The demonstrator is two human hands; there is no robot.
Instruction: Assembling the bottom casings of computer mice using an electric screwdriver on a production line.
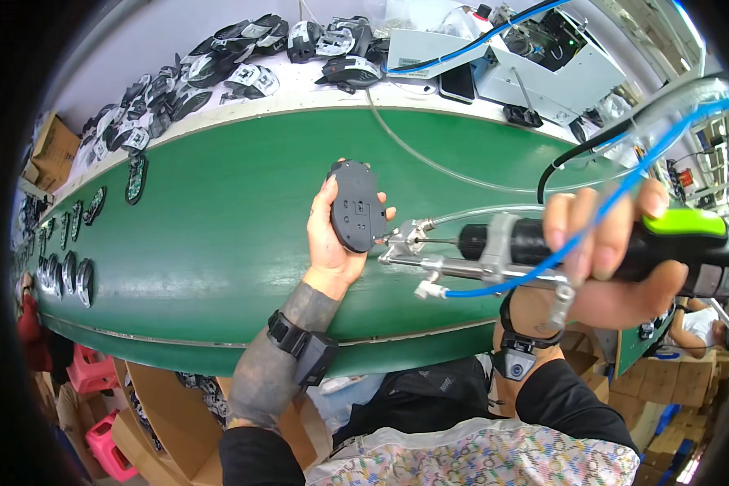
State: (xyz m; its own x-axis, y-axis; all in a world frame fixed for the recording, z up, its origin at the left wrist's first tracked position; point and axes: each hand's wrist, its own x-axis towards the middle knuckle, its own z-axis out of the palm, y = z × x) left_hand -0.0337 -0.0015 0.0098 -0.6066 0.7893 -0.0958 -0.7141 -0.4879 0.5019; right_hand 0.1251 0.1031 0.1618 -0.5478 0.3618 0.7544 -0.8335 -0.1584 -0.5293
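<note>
Left hand [332,243]: closed round a black mouse base [357,206], held upright over the green belt [219,235], underside turned toward the right hand, so its screw holes face the tool.
Right hand [616,259]: wrapped round a powered screwdriver [559,247], held level; bit tip touches the base's lower edge.
Blue hose [624,186]: rises from the screwdriver, up and right.
Beyond both hands: desk [300,85] edge with more mouse shells [243,57]; further bases [73,275] lie on the belt, far left.

green conveyor belt [219,219], white workbench [316,85] behind, cardboard boxes [672,381], pink stools [89,373] on floor
</note>
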